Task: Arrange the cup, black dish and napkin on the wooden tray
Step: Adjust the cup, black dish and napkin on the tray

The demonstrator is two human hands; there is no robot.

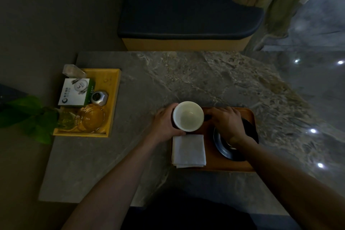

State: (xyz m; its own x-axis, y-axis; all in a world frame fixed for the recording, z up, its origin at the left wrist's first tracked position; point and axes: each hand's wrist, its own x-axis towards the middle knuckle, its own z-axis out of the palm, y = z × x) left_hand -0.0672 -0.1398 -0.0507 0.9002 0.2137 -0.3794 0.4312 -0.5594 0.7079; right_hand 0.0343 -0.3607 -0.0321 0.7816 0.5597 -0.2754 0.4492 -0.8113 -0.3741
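Wooden tray holding a folded white napkin, black dish and an empty white cup at its far left corner. Left hand wrapped round the cup; right hand flat above the dish, fingers near the cup, holding nothing visible.

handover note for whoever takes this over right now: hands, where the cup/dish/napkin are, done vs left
Left hand: wrapped around the white cup from its left side.
Right hand: by the cup's right side, over the black dish; contact with the cup unclear.
Cup: upright, looks empty, at the wooden tray's far left corner; can't tell if it is set down.
Napkin: folded, on the tray's near left.
Dish: on the tray's right side.
Done: napkin and dish placed.
Left: seat the cup, release.
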